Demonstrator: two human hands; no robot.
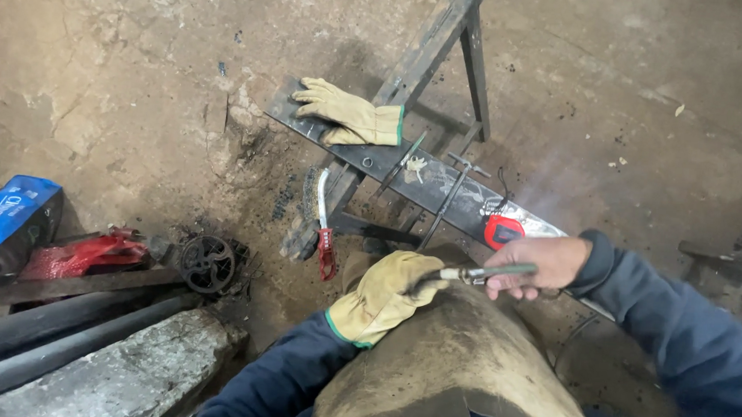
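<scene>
My left hand (381, 298) wears a tan leather glove and pinches the tip of a thin welding rod (487, 273). My bare right hand (535, 263) grips the holder end of that rod. Both hands hover above a brown leather apron (456, 368) on my lap. Ahead lies a flat steel bar (391, 160) across a metal stand (437, 41), with a spare tan glove (349, 113) resting on its left end.
A red round tape measure (502, 232) and thin metal rods (451, 192) lie on the bar. A wire brush with red handle (325, 223) leans below it. At left are a small black wheel (208, 264), red bag (85, 255), blue package (6, 216) and dark pipes (54, 335).
</scene>
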